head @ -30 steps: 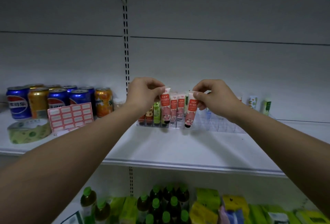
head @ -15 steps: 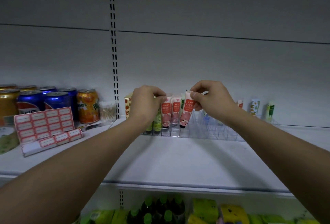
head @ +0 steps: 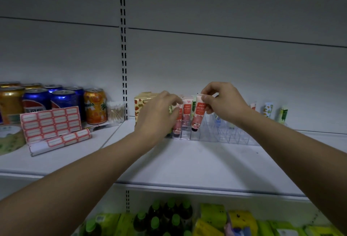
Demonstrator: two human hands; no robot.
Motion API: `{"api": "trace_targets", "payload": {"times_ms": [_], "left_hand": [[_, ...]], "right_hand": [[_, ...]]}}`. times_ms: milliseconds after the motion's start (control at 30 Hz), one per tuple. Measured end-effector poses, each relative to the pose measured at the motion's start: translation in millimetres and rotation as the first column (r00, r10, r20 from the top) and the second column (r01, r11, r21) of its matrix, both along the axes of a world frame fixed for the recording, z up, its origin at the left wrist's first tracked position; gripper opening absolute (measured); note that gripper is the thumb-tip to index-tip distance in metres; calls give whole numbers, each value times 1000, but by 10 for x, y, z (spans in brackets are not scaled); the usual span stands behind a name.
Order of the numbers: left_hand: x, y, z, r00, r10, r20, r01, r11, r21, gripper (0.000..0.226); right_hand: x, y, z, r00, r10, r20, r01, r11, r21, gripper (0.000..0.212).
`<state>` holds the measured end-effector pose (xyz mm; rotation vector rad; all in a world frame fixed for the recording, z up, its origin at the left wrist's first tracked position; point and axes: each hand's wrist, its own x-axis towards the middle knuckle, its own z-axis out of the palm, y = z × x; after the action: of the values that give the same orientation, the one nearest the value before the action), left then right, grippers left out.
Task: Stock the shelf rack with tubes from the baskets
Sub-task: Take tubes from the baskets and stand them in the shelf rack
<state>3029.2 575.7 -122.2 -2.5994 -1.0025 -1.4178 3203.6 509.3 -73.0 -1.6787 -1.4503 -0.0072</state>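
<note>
Pink tube [head: 198, 112] in right hand [head: 224, 102]

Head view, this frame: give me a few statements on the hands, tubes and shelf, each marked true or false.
1. The right hand pinches a pink tube by its top end. True.
2. That tube lies flat on the shelf. False: it is held near upright, tilted, over the clear rack.
3. Drink cans stand left of the rack. True.
4. The left hand holds a can. False: it is at the tubes in the rack.
</note>
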Motion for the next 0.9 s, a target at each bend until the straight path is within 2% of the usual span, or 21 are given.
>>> {"api": "trace_targets", "payload": {"times_ms": [67,133,200,267,467,567,700,900], "left_hand": [[-84,-122,-179,989,-103,-105,98,994,-47,18],[-160,-209,-398,946,-192,-262,144,970,-195,26],[-211,-249,-576,870,-244,-428,99,938,-332,43],[-214,-266,-670,819,-252,-516,55,929,-367,51],[-174,-280,-696,786,-270,-556,15,908,-419,54],[-182,-280,-698,794,-271,-544,24,908,-417,53],[-169,-278,-702,808,-264,-527,27,910,-414,53],[-147,-263,-697,816,-264,-514,35,911,-412,53]], "right_hand": [[-24,-3,34,998,-25,52,25,1000,-10,10],[-49,8,73,993,-41,111,42,999,-8,10],[-70,29,105,986,-42,159,44,999,-6,11],[-79,71,118,977,-43,207,46,999,-8,14],[-134,292,80,963,-55,265,62,998,-19,18],[-181,446,47,963,-54,266,63,998,-26,18],[-207,585,-45,936,-67,346,86,996,-39,21],[-77,596,-64,951,-102,293,138,985,-103,18]]}}
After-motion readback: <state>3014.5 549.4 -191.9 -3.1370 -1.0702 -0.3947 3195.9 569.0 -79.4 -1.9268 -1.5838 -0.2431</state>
